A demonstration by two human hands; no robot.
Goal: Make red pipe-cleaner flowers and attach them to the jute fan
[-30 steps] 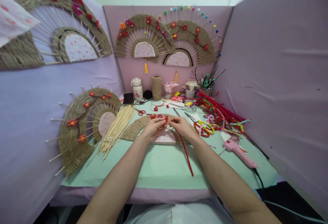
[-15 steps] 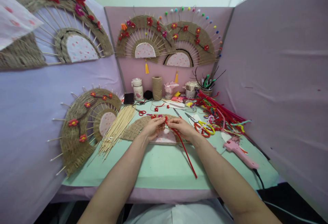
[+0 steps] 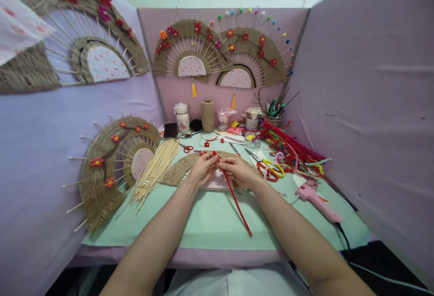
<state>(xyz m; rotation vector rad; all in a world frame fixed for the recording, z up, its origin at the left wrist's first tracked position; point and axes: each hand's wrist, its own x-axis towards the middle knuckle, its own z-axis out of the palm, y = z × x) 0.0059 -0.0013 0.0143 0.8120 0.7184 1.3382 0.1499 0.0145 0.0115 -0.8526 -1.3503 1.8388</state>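
A red pipe cleaner point(image 3: 237, 203) is pinched between my two hands, its long free end slanting down toward the table's front edge. My left hand point(image 3: 203, 168) grips its upper end, where a small bent red part shows at the fingertips. Close beside it, my right hand point(image 3: 239, 171) pinches the stem with thumb and fingers. Both hands are over a half-round twine-wrapped fan point(image 3: 179, 169) lying on the table; they hide much of its middle and part of its pale spotted centre.
A bundle of thin sticks point(image 3: 154, 171) lies left of the fan. To the right are red and yellow scissors point(image 3: 273, 169), a heap of coloured pipe cleaners point(image 3: 293, 144) and a pink glue gun point(image 3: 318, 202). A twine spool point(image 3: 207, 116) stands at the back. Decorated fans point(image 3: 267, 47) hang on the walls.
The pipe cleaner's free end has swung a little left. My right hand has shifted slightly left, and the fingertips of both hands have changed their hold at the bent part.
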